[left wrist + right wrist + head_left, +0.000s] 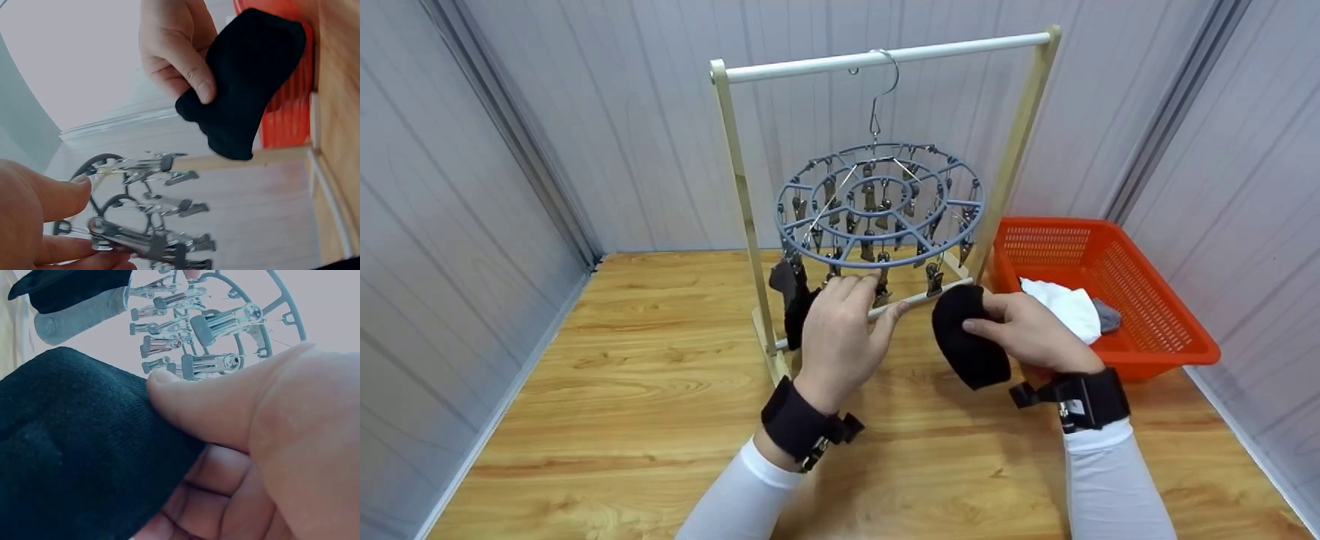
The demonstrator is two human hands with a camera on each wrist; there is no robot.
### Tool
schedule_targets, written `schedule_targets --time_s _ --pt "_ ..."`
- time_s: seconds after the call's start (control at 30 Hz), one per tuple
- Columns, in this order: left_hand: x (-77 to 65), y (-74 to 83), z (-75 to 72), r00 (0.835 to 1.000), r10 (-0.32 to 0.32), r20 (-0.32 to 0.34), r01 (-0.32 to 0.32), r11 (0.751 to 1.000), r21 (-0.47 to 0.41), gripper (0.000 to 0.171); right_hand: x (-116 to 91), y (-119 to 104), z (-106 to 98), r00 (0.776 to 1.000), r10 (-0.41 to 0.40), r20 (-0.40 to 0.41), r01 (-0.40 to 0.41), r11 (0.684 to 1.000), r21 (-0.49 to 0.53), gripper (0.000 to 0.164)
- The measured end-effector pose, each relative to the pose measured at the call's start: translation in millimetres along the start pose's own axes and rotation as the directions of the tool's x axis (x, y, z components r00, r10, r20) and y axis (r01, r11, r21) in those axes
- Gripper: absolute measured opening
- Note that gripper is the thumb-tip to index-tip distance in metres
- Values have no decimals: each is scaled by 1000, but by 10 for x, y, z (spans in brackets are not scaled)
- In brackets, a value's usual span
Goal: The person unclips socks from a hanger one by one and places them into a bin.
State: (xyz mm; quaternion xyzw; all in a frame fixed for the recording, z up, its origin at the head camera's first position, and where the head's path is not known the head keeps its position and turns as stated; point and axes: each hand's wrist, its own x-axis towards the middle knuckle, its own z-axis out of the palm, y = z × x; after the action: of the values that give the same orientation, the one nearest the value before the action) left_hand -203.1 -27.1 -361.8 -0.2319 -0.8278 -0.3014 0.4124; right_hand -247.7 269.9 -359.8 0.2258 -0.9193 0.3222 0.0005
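Sock [966, 356], black, right hand [1039, 330] partly hidden behind it

The round hanger [885, 264] is plain blue-grey, its clips [934, 279] silver and grey. Right of the hanger: a solid black sock [964, 341], then an orange-red basket [1162, 292] — white cloth [1065, 307], grey cloth [1107, 316] inside. Beneath it, yellow-brown wood-grain table [660, 375]; behind it, pale wall [660, 135] with faint streaks.

The black sock [73, 444] runs off the right wrist view, the left hand [22, 219] off the left wrist view.
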Motion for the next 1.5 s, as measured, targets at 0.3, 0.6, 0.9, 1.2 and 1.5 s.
schedule_targets --time_s 0.3,0.6,0.9,1.2,1.5 --pt "66 24 -167 984 96 -153 -95 995 14 25 -57 -46 -77 999 44 -17 -44 999 24 23" --pt "104 -36 -204 985 68 -158 -62 997 46 32 -135 -10 -166 991 50 -123 -48 999 15 20" --pt "99 -38 -189 988 72 -136 -60 994 90 32 -201 69 -262 943 52 -330 -38 998 49 27" --pt "93 -30 -178 988 78 -131 -68 995 79 32 -269 238 -374 832 70 -550 -100 995 -24 30" --pt "86 -8 -176 989 77 -129 -68 995 72 31 -318 446 -477 801 184 -570 -201 979 34 45"
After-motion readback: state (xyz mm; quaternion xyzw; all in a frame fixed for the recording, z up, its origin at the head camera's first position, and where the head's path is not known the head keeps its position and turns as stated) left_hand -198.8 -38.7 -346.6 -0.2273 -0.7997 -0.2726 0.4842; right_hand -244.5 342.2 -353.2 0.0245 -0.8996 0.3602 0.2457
